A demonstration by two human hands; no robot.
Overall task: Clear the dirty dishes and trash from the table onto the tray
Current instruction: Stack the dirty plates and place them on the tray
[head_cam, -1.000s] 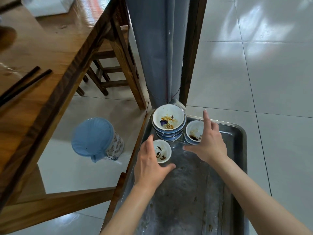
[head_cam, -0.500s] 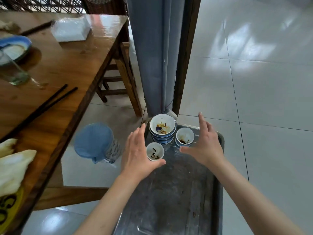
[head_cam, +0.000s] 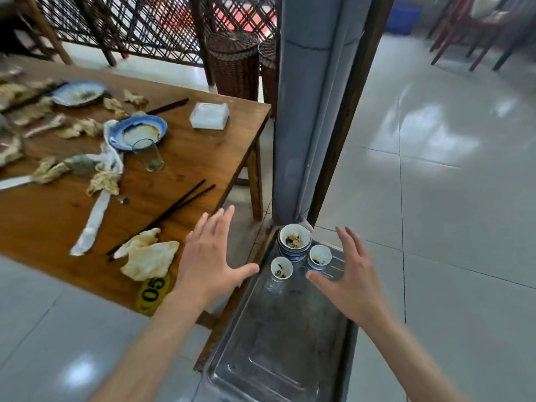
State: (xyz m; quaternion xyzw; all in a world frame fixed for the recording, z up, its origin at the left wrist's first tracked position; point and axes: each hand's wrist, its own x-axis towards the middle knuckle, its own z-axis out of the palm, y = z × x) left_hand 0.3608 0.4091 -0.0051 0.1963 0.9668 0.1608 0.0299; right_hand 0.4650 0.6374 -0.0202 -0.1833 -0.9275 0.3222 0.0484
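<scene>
On rectangular metal tray (head_cam: 278,338), stacked blue-white bowls (head_cam: 294,242) holding food scraps, two small cups (head_cam: 281,268) sitting sauce-stained, left hand (head_cam: 207,262) and right hand (head_cam: 352,281) hovering spread, gripping nothing.

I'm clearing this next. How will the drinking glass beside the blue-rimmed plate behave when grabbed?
The drinking glass is probably rigid and breakable, being clear glass. It looks tall and narrow, so a sideways nudge may tip it. A little liquid seems left inside, so tilting could spill it.
</scene>
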